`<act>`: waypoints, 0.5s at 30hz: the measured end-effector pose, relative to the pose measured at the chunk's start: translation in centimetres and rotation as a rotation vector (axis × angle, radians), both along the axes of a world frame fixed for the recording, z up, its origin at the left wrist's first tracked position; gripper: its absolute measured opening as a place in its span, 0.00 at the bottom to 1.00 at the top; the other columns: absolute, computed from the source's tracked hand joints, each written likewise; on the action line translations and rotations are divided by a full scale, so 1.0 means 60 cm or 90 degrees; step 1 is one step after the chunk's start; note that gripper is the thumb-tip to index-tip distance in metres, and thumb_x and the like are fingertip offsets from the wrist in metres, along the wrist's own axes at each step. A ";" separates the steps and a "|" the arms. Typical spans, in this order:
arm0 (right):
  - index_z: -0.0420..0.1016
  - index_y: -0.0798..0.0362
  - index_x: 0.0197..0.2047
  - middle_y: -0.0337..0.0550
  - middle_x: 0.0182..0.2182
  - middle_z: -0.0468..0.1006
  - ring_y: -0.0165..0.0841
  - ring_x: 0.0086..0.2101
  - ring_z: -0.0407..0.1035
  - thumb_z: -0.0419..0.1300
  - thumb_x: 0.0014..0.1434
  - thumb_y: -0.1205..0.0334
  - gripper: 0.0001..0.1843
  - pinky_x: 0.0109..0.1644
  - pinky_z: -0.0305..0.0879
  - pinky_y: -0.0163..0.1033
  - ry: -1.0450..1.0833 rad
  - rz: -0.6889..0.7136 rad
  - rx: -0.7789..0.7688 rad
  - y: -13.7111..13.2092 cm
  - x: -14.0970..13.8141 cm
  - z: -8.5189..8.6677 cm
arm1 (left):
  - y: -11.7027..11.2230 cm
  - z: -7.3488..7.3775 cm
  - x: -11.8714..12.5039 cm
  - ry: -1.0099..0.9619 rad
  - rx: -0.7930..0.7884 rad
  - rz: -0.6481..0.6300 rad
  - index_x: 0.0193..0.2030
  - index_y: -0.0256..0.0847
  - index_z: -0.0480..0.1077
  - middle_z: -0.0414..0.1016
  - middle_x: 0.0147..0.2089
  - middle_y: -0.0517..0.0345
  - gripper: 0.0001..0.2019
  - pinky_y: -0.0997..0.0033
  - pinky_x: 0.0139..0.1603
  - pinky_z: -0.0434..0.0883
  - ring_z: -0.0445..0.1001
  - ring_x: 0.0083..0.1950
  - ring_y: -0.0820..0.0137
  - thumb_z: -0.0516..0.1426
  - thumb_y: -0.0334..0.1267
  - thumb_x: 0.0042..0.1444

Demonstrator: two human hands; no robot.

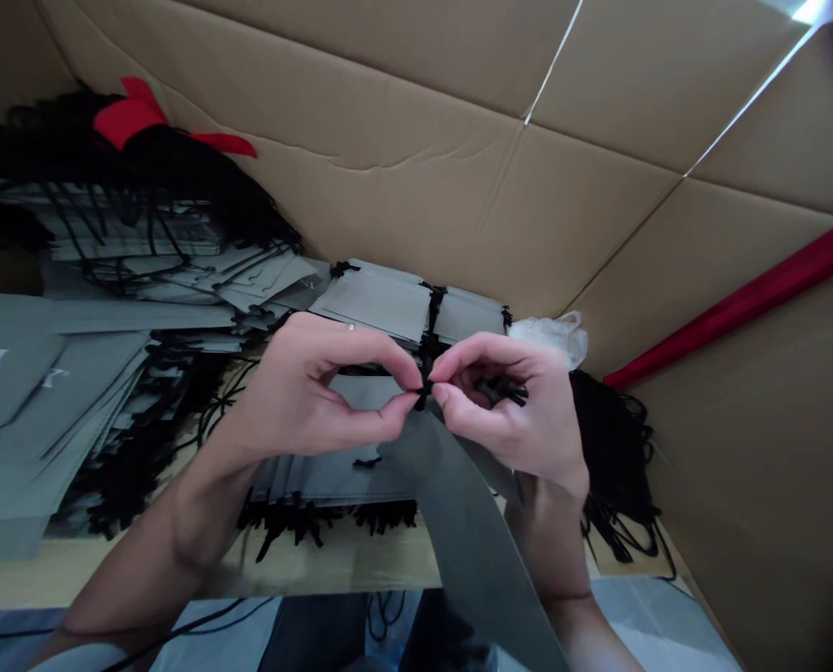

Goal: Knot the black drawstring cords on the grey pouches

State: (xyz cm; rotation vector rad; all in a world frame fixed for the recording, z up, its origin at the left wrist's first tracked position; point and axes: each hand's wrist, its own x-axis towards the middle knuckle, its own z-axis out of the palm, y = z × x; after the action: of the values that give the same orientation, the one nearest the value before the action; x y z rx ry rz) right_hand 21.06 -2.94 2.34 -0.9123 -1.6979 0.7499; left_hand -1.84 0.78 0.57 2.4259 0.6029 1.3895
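Observation:
My left hand (332,383) and my right hand (511,397) meet tip to tip in the middle of the head view. Thumb and forefinger of each pinch a short black cord (424,381) between them. From the pinch a grey paper piece (469,532), like a bag panel, hangs down, curved, past my right forearm. Other black cord ends (504,390) stick out inside the curled fingers of my right hand. Beneath my hands lies a stack of grey bags (346,481) with black cord ends along its front edge.
Grey bags with white lettering (10,392) pile up at left. Behind them a black cord bundle (199,173) bears a red strip (131,117). Small grey stacks (378,299), a clear plastic bag (553,338) and more black cords (613,457) stand before the cardboard wall (388,103).

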 end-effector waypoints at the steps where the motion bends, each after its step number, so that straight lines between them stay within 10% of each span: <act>1: 0.86 0.53 0.35 0.34 0.25 0.82 0.23 0.22 0.68 0.71 0.57 0.70 0.03 0.23 0.61 0.29 -0.012 -0.022 0.015 0.000 0.000 0.000 | -0.002 0.001 -0.001 0.007 0.043 0.019 0.44 0.50 0.82 0.90 0.38 0.66 0.04 0.71 0.34 0.81 0.87 0.33 0.72 0.69 0.35 0.67; 7: 0.87 0.52 0.40 0.33 0.28 0.81 0.24 0.26 0.69 0.70 0.61 0.71 0.06 0.31 0.69 0.34 -0.127 -0.119 0.129 -0.011 0.002 -0.007 | -0.025 -0.003 -0.001 0.093 0.230 0.093 0.53 0.46 0.80 0.91 0.50 0.57 0.08 0.68 0.53 0.87 0.91 0.45 0.66 0.67 0.29 0.73; 15: 0.82 0.51 0.43 0.40 0.36 0.86 0.31 0.34 0.76 0.65 0.70 0.73 0.07 0.43 0.77 0.40 -0.261 -0.138 0.304 -0.018 0.002 -0.009 | -0.032 -0.012 0.021 0.111 0.292 0.161 0.46 0.42 0.75 0.89 0.43 0.57 0.05 0.69 0.41 0.82 0.89 0.40 0.67 0.64 0.28 0.75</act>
State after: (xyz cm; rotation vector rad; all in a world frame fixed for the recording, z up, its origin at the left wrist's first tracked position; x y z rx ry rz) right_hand 21.17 -4.04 1.80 -0.9249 -1.9726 -0.0045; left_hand -0.58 -1.12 -0.14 2.9404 0.7187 1.5667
